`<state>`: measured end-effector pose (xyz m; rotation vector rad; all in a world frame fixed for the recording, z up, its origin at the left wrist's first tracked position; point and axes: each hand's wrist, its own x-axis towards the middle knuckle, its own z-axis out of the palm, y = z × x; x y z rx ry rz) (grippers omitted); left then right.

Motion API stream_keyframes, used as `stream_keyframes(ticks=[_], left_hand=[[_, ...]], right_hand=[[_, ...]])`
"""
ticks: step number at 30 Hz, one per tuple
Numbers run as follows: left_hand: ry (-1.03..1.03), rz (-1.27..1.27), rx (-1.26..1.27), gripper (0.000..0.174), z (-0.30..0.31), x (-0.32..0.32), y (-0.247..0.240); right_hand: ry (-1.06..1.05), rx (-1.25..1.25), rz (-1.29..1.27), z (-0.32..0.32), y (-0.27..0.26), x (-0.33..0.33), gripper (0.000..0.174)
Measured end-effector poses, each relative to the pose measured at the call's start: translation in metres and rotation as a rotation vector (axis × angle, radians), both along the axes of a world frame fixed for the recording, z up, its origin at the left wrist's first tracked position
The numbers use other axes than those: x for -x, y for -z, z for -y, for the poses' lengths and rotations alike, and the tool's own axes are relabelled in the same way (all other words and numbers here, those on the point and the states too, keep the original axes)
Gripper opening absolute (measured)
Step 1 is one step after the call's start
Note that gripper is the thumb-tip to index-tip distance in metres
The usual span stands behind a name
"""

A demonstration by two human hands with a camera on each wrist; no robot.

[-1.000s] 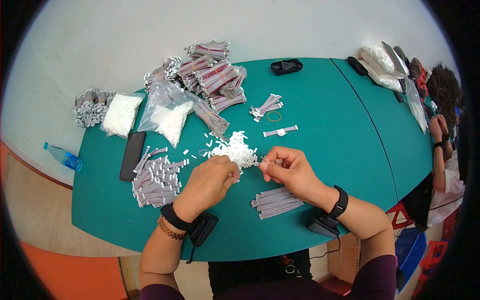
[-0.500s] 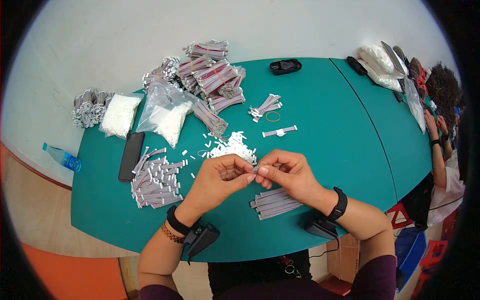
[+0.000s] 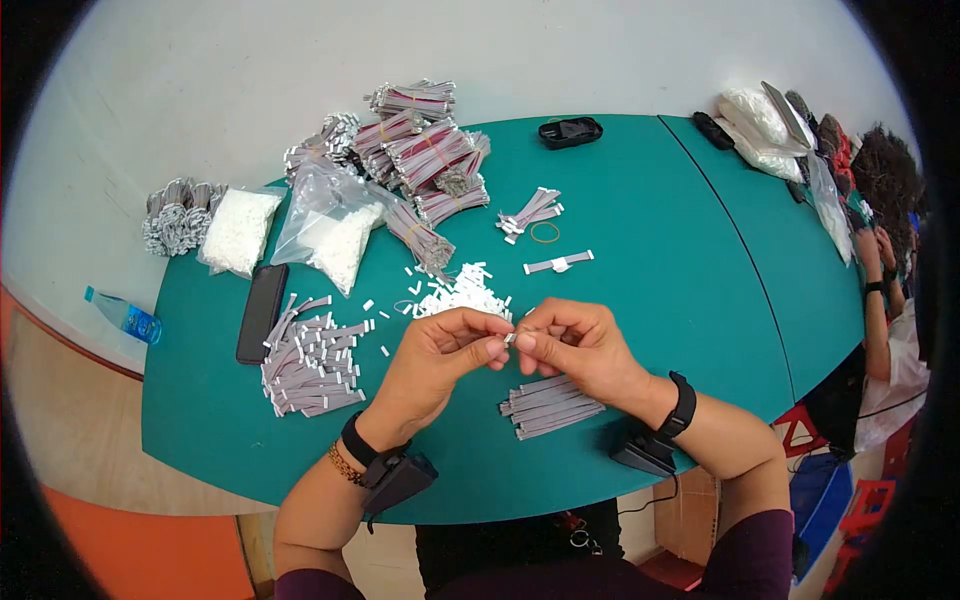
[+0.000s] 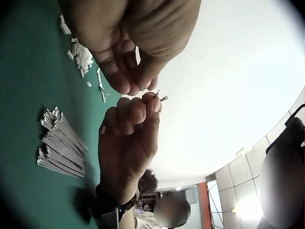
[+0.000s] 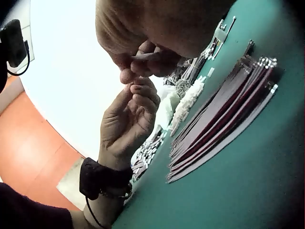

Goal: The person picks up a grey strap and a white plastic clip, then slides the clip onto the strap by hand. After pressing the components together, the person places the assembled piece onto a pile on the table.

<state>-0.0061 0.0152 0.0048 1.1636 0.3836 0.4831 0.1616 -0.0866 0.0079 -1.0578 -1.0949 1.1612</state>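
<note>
Over the table my two hands meet fingertip to fingertip. My left hand point(image 3: 430, 365) pinches a small white connector point(image 3: 510, 338) between thumb and fingers, mostly covered by the fingertips. A short grey ribbon cable point(image 5: 145, 56) is pinched in my right hand point(image 3: 585, 350), and its thin end pokes out past the thumb in the left wrist view. Just beyond the hands lies a heap of white connectors point(image 3: 468, 292). Under my right hand rests a stack of grey ribbon cables point(image 3: 550, 408).
Cables with white ends point(image 3: 315, 362) are piled at left beside a black phone point(image 3: 262, 313). Bags of white connectors point(image 3: 242, 230) and banded cable bundles point(image 3: 435, 160) stand behind. A few cables point(image 3: 530, 215), a rubber band point(image 3: 545, 233) and a black case point(image 3: 570, 132) lie farther back.
My left hand has turned and come from beside the connector heap to my right fingertips, where a white connector now shows. The right hand has stayed nearly in place.
</note>
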Motion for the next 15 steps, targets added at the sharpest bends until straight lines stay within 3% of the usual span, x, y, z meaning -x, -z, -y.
stream_keyframes(ticks=[15], left_hand=[[0.061,0.02,0.154,0.014,-0.001,0.004,-0.0049]], right_hand=[[-0.054,0.031,0.033,0.002,-0.0046,-0.0002,0.012]])
